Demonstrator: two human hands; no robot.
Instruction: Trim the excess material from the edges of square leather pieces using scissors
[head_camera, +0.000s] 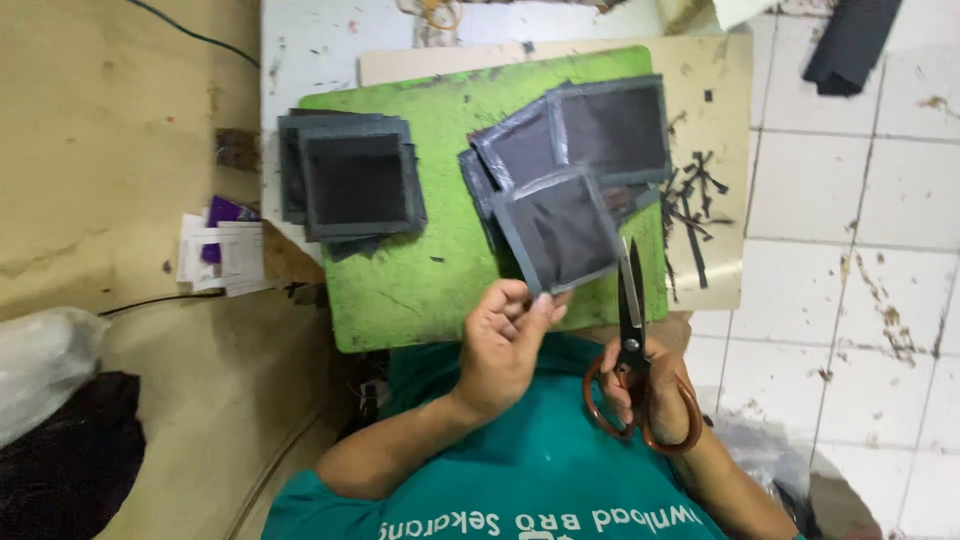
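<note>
Scissors (632, 330) (orange-handled) are sitting in the right hand (650, 385), blades nearly closed beside the dark mesh square (560, 230). Left hand (505, 345) is pinching that square's lower edge above the green board (430, 270).

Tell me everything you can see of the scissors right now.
The scissors are large, with long dark metal blades and reddish-brown loop handles. The right hand grips them through the loops. The blades point away from the person, nearly shut, alongside the right edge of the grey framed mesh square that the left hand pinches by its near corner. They hang above the green board.
</note>
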